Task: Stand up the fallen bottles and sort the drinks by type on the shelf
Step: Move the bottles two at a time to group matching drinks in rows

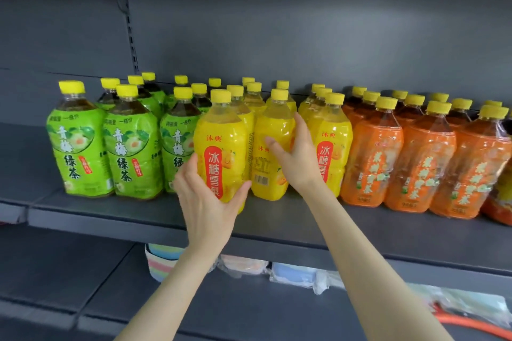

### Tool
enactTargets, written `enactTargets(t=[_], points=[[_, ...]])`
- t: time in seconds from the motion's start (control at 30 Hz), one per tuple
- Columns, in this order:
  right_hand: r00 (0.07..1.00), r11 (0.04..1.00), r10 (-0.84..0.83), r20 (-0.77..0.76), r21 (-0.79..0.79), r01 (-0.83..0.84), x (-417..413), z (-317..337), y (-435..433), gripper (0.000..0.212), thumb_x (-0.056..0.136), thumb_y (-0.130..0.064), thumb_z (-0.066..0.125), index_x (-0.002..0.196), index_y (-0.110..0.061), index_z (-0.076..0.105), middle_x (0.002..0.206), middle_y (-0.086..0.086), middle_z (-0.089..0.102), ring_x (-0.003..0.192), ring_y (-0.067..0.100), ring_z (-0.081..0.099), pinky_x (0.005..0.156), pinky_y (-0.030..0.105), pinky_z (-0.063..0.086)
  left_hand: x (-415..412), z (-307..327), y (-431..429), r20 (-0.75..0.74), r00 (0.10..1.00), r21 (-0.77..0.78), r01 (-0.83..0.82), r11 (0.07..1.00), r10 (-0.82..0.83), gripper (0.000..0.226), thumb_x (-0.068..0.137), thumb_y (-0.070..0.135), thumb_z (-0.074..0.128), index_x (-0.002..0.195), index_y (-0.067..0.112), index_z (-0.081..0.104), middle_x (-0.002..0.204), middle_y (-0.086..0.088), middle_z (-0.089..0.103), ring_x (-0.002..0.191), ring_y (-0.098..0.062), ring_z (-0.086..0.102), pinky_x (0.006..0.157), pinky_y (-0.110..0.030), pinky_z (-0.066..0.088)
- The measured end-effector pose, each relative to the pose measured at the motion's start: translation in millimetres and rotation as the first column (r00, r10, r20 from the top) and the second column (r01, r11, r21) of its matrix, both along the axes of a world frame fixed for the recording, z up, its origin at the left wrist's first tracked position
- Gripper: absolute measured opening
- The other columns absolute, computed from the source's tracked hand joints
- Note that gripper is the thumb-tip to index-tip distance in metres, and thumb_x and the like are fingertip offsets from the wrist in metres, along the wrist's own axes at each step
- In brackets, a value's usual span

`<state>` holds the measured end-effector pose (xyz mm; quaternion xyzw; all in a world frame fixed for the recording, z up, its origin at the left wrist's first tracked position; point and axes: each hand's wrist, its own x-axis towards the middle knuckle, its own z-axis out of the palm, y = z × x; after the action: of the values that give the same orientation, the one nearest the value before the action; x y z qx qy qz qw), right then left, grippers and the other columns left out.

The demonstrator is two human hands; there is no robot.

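A front yellow bottle (220,147) is being gripped low on its body by the left hand (206,202), fingers and thumb clamped around it, on the grey shelf (277,219) near the picture's centre. The neighbouring yellow bottle (273,147), at its 3 o'clock, is being clasped by the right hand (295,158), fingers wrapped on its right side. Green bottles (105,141) are being kept upright at 9 o'clock, orange bottles (415,152) at 3 o'clock.
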<state>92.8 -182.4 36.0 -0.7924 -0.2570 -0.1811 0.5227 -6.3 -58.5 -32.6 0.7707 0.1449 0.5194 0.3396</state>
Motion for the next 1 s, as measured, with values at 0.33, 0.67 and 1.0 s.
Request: enactTargets(t=[0.33, 0.67, 1.0], points=[[0.921, 0.918, -0.385, 0.049, -0.076, 0.388, -18.0, -8.0, 22.9, 0.086, 0.080, -0.059, 0.064, 0.148, -0.032, 0.018, 0.133, 0.012, 0.049, 0.095, 0.027, 0.060, 0.077, 0.045, 0.057, 1.2, 4.9, 41.5, -0.132, 0.960, -0.053, 0.244, 0.968, -0.249, 0.104, 0.060, 0.055, 0.079, 0.142, 0.015, 0.029, 0.126, -0.005, 0.045, 0.112, -0.016, 0.047, 0.086, -0.030, 0.043], [0.960, 0.957, -0.068, -0.270, 0.255, 0.140, -41.8, -32.4, -1.7, 0.089, 0.070, -0.068, 0.059, 0.146, -0.035, 0.026, 0.151, -0.002, 0.033, 0.137, 0.019, 0.036, 0.111, 0.047, 0.035, 8.0, -1.6, 53.2, -0.091, 0.888, -0.095, 0.442, 0.892, -0.450, 0.101, 0.052, 0.071, 0.071, 0.131, 0.022, 0.034, 0.117, 0.008, 0.039, 0.111, -0.015, 0.047, 0.085, -0.032, 0.048], [0.973, 0.967, -0.153, -0.172, 0.178, 0.183, -42.7, -32.9, -18.6, 0.046, 0.073, -0.058, 0.071, 0.110, -0.034, 0.058, 0.110, -0.007, 0.064, 0.104, 0.011, 0.062, 0.085, 0.035, 0.057, -2.7, -2.6, 46.3, -0.029, 0.798, -0.182, 0.588, 0.788, -0.602, 0.066, 0.072, 0.058, 0.065, 0.125, 0.038, 0.031, 0.118, 0.019, 0.055, 0.103, 0.006, 0.056, 0.077, -0.016, 0.050]])
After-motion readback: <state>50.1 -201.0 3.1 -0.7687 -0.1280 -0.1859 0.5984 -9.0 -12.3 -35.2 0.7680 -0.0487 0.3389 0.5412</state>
